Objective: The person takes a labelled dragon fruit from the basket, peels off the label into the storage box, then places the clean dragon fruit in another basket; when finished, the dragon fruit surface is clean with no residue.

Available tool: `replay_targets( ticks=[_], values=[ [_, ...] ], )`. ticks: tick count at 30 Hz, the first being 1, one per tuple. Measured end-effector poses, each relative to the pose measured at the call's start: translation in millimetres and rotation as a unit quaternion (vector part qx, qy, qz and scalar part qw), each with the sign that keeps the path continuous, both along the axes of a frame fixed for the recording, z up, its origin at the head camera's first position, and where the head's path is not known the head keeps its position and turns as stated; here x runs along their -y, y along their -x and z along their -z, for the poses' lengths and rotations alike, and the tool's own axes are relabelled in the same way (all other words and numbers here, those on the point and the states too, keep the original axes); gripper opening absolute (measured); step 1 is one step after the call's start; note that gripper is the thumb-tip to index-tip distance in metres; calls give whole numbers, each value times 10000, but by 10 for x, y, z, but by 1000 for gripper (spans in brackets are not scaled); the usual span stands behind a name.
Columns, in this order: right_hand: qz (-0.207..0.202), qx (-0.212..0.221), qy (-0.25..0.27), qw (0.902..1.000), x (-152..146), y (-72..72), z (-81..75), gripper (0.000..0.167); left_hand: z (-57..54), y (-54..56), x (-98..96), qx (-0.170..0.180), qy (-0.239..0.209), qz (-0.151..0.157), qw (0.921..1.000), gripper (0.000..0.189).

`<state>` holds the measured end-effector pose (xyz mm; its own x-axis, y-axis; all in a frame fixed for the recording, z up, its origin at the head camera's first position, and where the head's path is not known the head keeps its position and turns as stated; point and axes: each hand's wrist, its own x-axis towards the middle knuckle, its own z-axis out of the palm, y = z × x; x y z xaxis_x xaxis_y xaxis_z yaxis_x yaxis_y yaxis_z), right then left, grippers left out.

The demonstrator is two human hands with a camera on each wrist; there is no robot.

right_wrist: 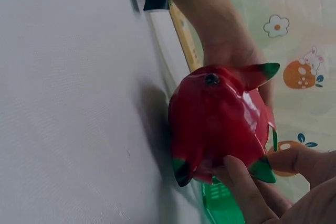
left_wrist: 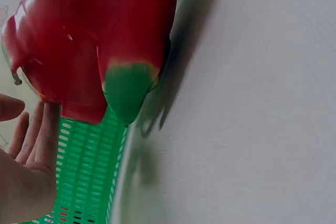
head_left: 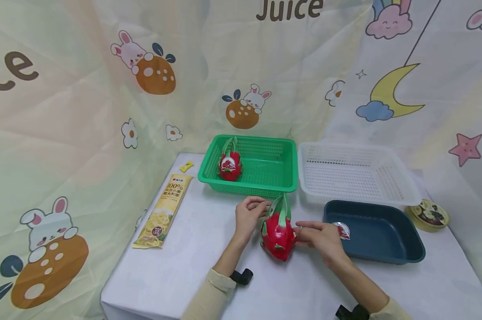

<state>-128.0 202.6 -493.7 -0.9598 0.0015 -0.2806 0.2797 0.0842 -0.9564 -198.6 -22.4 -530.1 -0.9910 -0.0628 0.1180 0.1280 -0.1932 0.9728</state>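
A red dragon fruit with green leaves [head_left: 280, 235] is held near the middle of the counter [head_left: 209, 222], in front of the green basket [head_left: 264, 164]. One of its green-tipped scales is pinched between thumb and finger by the right hand [head_left: 322, 238]. The left hand [head_left: 248, 218] is placed beside the leaves; whether they are gripped cannot be told.

"100%" can be read on a yellow packet [head_left: 165, 209], above Chinese characters, laid along the counter's left edge. A small yellow wrapper [head_left: 186, 166] is set near the back left corner. A second dragon fruit [head_left: 229, 175], with a round label too small to be read, is contained at the basket's left end. A white basket [head_left: 340, 173] is placed at the back edge, with a dark blue tray [head_left: 380, 231] in front of it and a round tin [head_left: 428, 214] near the right edge.

The counter is covered in white cloth. Behind it, "Juice" is printed on a pale backdrop [head_left: 209, 58], among rabbits, flowers and a moon.
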Motion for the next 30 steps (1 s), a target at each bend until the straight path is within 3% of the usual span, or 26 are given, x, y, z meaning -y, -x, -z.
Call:
replay_targets(
  ticks=[11, 19, 30],
  values=[
    [161, 97, 33, 9998, -59, -63, 8, 44, 9, -2, 1, 128, -313, 370, 9987, 22],
    [154, 49, -73, 9998, -135, -183, 0, 51, 46, 26, -3, 197, -502, 554, 9970, 29],
    [304, -129, 265, 9991, -252, -264, -170, 53, 80, 35, -32, 423, -530, 634, 9957, 36]
  ],
)
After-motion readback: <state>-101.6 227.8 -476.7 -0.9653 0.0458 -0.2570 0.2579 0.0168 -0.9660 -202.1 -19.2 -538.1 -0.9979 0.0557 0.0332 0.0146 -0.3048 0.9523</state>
